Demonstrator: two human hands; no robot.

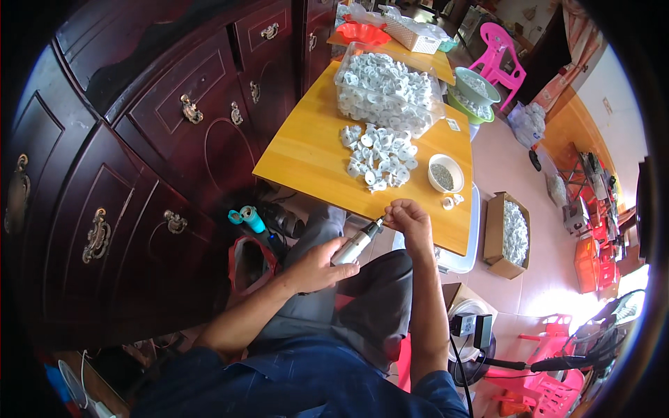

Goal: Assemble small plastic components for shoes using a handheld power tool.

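My left hand (pixel 318 268) is wrapped round the silver body of an electric screwdriver (pixel 357 244), held over my lap with its dark tapered nose tilted up and to the right. The fingers of my right hand (pixel 411 223) pinch together right at the screwdriver's tip, by the table's near edge; whatever sits between them is too small to make out. Beyond my hands lies a loose pile of white plastic parts (pixel 380 157). To its right stands a white bowl (pixel 456 169) of small grey metal pieces, with a couple of white parts (pixel 451 202) beside it.
A clear tub (pixel 435 115) heaped with similar white parts stands farther back on the yellow wooden table (pixel 300 150). Dark cabinets (pixel 174 118) line the left. On the floor to the right are a cardboard box (pixel 493 230) of white pieces and pink plastic chairs (pixel 496 52).
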